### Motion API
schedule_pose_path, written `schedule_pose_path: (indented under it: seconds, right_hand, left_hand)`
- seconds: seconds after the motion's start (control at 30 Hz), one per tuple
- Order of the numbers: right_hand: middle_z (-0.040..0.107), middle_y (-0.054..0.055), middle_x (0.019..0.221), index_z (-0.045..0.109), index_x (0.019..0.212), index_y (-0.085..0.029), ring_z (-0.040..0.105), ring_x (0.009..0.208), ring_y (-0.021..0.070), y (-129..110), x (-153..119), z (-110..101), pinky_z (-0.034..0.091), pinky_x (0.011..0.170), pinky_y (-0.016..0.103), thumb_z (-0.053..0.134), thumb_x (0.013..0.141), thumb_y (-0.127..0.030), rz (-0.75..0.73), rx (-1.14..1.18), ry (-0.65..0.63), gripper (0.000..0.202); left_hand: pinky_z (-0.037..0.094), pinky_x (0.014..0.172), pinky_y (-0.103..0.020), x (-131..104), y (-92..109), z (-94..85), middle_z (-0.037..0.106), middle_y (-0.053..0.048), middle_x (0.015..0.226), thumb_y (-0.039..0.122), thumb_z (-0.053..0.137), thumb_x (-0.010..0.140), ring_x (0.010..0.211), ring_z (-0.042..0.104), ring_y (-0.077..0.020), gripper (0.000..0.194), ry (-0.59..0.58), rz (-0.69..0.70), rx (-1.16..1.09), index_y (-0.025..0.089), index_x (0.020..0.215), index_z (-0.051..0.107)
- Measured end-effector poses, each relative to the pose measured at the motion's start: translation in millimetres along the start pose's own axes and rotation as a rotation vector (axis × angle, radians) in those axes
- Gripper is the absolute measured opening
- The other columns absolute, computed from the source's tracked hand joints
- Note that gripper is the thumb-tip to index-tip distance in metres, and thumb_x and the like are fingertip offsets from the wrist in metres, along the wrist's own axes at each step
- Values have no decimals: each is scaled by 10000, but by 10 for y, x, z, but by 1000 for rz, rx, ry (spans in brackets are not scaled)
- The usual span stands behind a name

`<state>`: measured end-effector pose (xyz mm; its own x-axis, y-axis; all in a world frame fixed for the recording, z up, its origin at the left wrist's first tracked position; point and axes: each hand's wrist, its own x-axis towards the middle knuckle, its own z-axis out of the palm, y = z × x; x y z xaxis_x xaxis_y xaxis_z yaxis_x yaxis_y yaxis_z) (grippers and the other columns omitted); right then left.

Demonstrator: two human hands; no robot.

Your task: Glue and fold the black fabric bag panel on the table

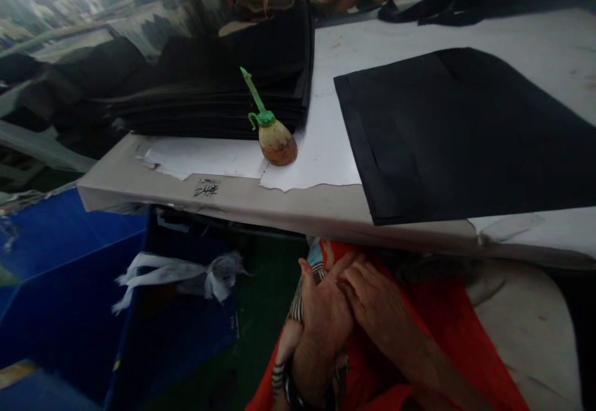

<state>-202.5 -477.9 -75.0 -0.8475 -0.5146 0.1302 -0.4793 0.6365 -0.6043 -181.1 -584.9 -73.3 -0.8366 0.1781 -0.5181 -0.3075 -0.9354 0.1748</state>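
Note:
My left hand [326, 311] rests palm up over my lap, thumb raised and fingers stretched out. Across its fingers lies my right hand [375, 302], fingers bent and pressed together against the left palm and fingers; anything small between them is hidden. A dark bracelet [291, 386] circles the left wrist. Beyond both hands, on the table, lies a flat black sheet [456, 138] whose near edge overlaps the table's front. To its left stands a tilted pear-shaped bottle [278, 143], cream and brown, with a green neck and long green spout. Neither hand touches the sheet or the bottle.
A thick stack of black sheets [218, 97] sits at the table's back left. White paper with torn edges [321, 162] covers the tabletop [233, 197]. Below left are blue bins [60, 287], with a knotted white cloth strip [186, 274] across one.

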Motion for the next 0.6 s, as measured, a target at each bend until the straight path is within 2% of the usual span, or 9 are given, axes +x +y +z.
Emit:
schedule_pose_path:
  seconds: [0.1, 0.17, 0.33, 0.43, 0.53, 0.6]
  right_hand:
    - [595, 46, 802, 553, 826, -196, 541, 760, 208, -33, -166, -13, 438, 706, 353, 376, 910, -128, -37, -11, -55, 207]
    - [579, 34, 785, 549, 816, -200, 537, 734, 193, -46, -215, -39, 435, 667, 328, 383, 926, -157, -6, 59, -90, 204]
    - [561, 23, 797, 546, 839, -196, 543, 763, 181, -114, -85, -56, 421, 706, 321, 426, 933, -226, 146, 238, -5, 155]
    - [560, 13, 777, 544, 810, -201, 548, 737, 171, -228, -78, -10, 413, 672, 302, 434, 928, -224, 167, 273, -69, 163]
    - [557, -7, 752, 549, 815, -211, 551, 703, 139, -352, -193, 53, 414, 634, 255, 446, 924, -208, 105, 372, -122, 150]
    - [559, -10, 757, 552, 859, -213, 547, 701, 127, -400, -264, 91, 418, 635, 236, 452, 921, -196, 22, 411, -73, 119]
  left_hand:
    - [332, 1064, -408, 49, 96, -23, 454, -201, 1357, 788, 222, 762, 1298, 370, -313, 929, -41, -33, -31, 58, 1271, 488]
    - [313, 1074, -412, 76, 156, -19, 422, -239, 1367, 803, 208, 749, 1291, 371, -335, 998, -85, -41, -76, -7, 1275, 459]
    - [340, 1058, -395, 106, 255, 17, 413, -247, 1371, 779, 249, 767, 1289, 377, -326, 976, -124, 32, -167, -17, 1311, 407]
    - [392, 1019, -389, 119, 286, 33, 439, -230, 1358, 773, 251, 772, 1279, 396, -316, 945, -79, 66, -209, 10, 1301, 429]
    - [437, 976, -386, 144, 312, 50, 475, -208, 1333, 752, 265, 788, 1270, 412, -303, 875, -12, 121, -265, 40, 1243, 493]
    - [456, 957, -382, 165, 320, 65, 500, -202, 1309, 731, 280, 802, 1264, 422, -294, 823, 27, 169, -306, 53, 1194, 531]
